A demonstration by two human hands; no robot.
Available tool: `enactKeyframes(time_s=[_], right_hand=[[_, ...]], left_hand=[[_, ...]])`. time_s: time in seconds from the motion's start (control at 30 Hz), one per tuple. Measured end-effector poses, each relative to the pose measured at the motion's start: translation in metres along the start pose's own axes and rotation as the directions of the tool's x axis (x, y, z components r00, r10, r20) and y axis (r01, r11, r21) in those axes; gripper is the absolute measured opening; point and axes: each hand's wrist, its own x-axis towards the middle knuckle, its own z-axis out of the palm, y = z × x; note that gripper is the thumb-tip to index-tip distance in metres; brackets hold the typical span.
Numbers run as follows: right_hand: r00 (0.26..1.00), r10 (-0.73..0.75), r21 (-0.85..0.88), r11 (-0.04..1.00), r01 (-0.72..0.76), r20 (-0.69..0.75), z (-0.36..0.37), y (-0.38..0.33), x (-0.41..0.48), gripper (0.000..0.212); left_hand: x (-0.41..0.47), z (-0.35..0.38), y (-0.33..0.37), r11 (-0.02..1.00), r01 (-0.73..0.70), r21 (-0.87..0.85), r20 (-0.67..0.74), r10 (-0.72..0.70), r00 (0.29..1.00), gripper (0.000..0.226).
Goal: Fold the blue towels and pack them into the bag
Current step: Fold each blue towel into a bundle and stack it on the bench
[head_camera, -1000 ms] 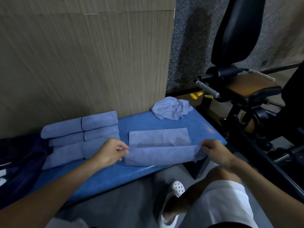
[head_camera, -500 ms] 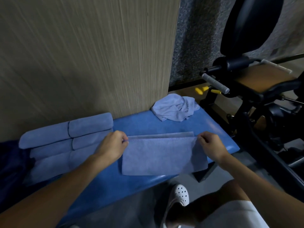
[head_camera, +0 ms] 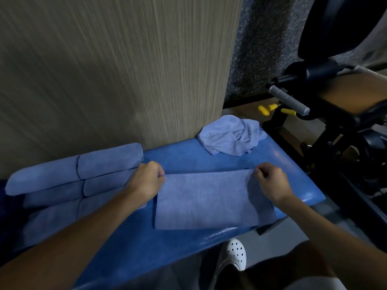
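Place: a gym.
Right of frame: black exercise machine (head_camera: 335, 130), grey grip handle (head_camera: 289, 100).
Lower centre: padded blue bench (head_camera: 188, 162).

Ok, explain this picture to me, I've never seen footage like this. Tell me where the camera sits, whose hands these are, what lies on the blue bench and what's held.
There is no machine here. These are a person's two bare hands, filmed by one wide-angle camera worn on the head, looking forward and down. The left hand and right hand each pinch a far corner of a flat rectangular blue cloth towel; that grip holds its far edge. The towel lies on a padded glossy blue bench. To its left lie folded blue towels in rows, and at the far end sits a crumpled pale blue towel. On the right stands a black exercise machine. The white perforated clog below is the person's shoe.
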Motion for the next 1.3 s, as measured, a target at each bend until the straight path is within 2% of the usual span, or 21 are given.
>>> enactKeyframes(time_s=[0.27,0.43,0.5,0.57,0.6,0.63,0.7,0.77,0.87,1.03,1.13,1.3], right_hand=[[0.999,0.009,-0.045,0.999,-0.010,-0.035,0.008,0.011,0.005,0.012],[0.997,0.029,-0.102,0.994,-0.036,-0.065,0.018,0.022,0.008,0.011],[0.996,0.042,-0.167,0.984,-0.055,-0.081,0.018,0.019,0.006,0.011],[0.986,0.022,-0.325,0.943,-0.075,-0.162,0.016,0.010,-0.003,0.021],[0.979,-0.070,-0.396,0.918,-0.013,-0.194,0.016,0.000,-0.012,0.028],[0.960,-0.208,-0.437,0.893,0.110,-0.185,0.019,-0.012,-0.023,0.034],[0.885,-0.463,-0.443,0.803,0.399,-0.041,0.034,-0.035,-0.050,0.041],[0.838,-0.526,-0.445,0.722,0.530,0.145,0.060,-0.044,-0.070,0.046],[0.854,-0.431,-0.523,0.676,0.520,0.291,0.082,-0.033,-0.081,0.054],[0.880,-0.341,-0.565,0.676,0.474,0.330,0.072,-0.016,-0.079,0.065],[0.907,-0.289,-0.598,0.683,0.419,0.305,0.061,-0.008,-0.073,0.064],[0.975,-0.139,-0.647,0.730,0.220,0.175,0.046,0.007,-0.059,0.070]], left_hand=[[0.009,0.008,-0.001,1.000,-0.022,-0.008,-0.024,0.021,0.999,0.014],[0.016,0.017,-0.006,0.998,-0.018,0.066,-0.024,0.020,1.000,0.012],[0.014,0.020,-0.003,0.986,-0.085,0.143,-0.098,0.100,0.990,0.012],[0.001,0.025,0.009,0.948,-0.188,0.258,-0.243,0.252,0.937,0.022],[-0.012,0.029,0.018,0.928,-0.256,0.270,-0.306,0.335,0.891,0.027],[-0.026,0.036,0.028,0.902,-0.341,0.263,-0.329,0.417,0.847,0.033],[-0.050,0.057,0.039,0.838,-0.487,0.246,-0.227,0.538,0.811,0.044],[-0.062,0.077,0.036,0.821,-0.504,0.268,-0.090,0.542,0.836,0.050],[-0.063,0.088,0.024,0.827,-0.449,0.339,0.020,0.471,0.882,0.059],[-0.061,0.087,0.015,0.839,-0.413,0.353,0.080,0.413,0.907,0.064],[-0.060,0.086,0.014,0.835,-0.403,0.374,0.092,0.399,0.912,0.068],[-0.061,0.082,0.015,0.854,-0.381,0.354,0.107,0.367,0.924,0.074]])
